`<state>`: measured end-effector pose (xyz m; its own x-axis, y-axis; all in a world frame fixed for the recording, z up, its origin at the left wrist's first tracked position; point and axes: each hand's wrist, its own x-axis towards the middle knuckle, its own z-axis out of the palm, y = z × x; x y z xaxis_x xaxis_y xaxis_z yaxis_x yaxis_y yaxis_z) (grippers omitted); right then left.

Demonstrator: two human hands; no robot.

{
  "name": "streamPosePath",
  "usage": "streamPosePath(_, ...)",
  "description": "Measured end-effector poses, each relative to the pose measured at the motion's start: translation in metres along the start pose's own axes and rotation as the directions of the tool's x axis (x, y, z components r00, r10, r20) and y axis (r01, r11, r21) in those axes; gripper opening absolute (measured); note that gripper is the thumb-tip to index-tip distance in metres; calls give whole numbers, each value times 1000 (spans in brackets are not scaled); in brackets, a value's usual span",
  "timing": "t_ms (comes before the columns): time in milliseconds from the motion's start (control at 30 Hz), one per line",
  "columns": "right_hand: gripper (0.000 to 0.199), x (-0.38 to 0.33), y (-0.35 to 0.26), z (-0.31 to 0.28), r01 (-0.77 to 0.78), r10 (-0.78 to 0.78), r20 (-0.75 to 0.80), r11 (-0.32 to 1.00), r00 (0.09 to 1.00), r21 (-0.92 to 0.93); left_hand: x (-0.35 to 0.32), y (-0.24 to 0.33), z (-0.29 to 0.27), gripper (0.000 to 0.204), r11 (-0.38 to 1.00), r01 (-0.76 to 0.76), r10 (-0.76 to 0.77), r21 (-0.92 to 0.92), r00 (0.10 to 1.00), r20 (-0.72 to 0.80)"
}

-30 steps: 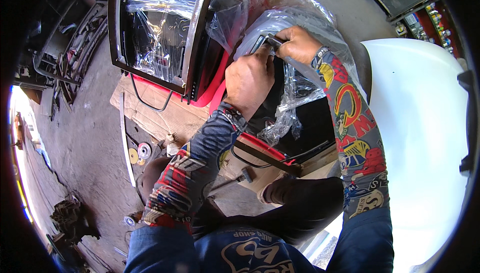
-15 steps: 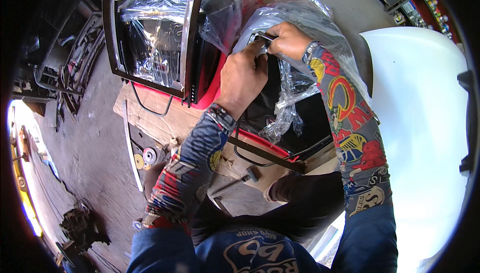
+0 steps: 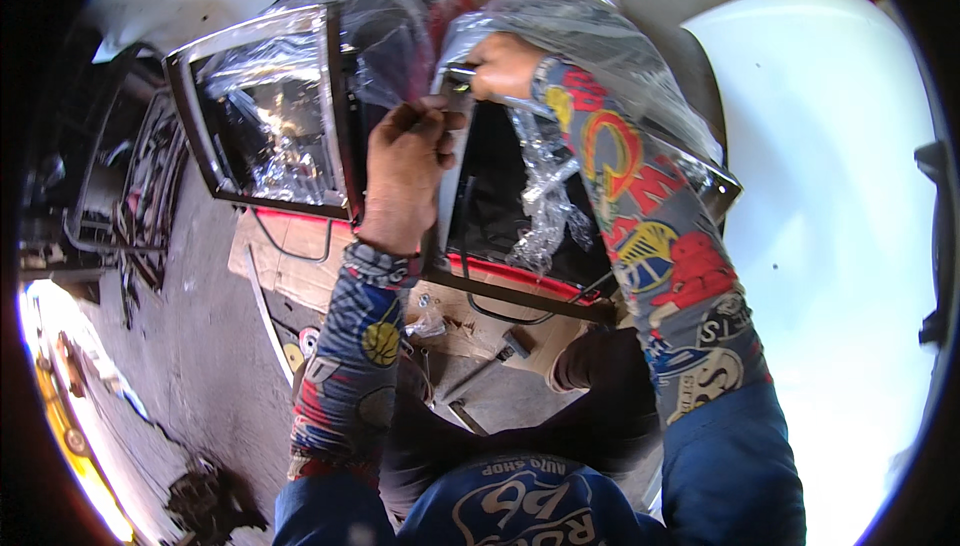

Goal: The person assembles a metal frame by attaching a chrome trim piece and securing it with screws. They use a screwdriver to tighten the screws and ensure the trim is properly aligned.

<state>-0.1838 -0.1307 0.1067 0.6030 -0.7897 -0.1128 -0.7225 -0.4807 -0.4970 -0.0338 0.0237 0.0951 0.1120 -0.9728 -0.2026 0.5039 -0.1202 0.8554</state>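
A dark metal frame (image 3: pixel 520 296) lies over the right-hand of two black-and-red units, its upper side partly covered by clear plastic film (image 3: pixel 600 41). My left hand (image 3: pixel 405 171) is closed on the frame's left bar, fingers and thumb pinched near its upper corner. Just beyond it, my right hand (image 3: pixel 505 66) has its fingers curled round that same corner, where a small dark piece shows; its kind I cannot make out. Crumpled plastic film (image 3: pixel 545 186) hangs below my right hand, across the unit's black opening. To the left stands a similar metal frame (image 3: pixel 335 106) on the other unit.
A hammer (image 3: pixel 512 346) and a disc (image 3: pixel 308 338) lie on the floor near cardboard (image 3: pixel 290 256). A large white panel (image 3: pixel 820 166) stands at the right. Dark metal parts (image 3: pixel 140 176) are piled at the left. A long pale strip (image 3: pixel 266 311) lies beside the cardboard.
The right-hand frame now shows more fully, with its right corner in view. Both hands sit farther left in the picture, and the whole view has shifted.
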Motion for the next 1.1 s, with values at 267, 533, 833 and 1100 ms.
streamPosePath(267, 37, -3, -7, 1, -49, 45, -52, 996, 998, -81, -2, 15, 2, 17, 994, 28, -24, 108, 999, -36)
streamPosePath(533, 32, -12, -15, -7, -123, 122, 15, 988, 992, 91, 7, 19, -19, 23, 967, 204, -168, -149, 960, 225)
streamPosePath(833, 36, 7, 9, 9, 128, -137, -83, 986, 987, -109, 12, 31, -33, 37, 958, 111, -82, -263, 990, 119)
streamPosePath(1100, 32, 29, 28, 11, 200, -192, 54, 948, 980, -247, 10, 39, -54, 19, 971, 139, -114, -195, 984, 136)
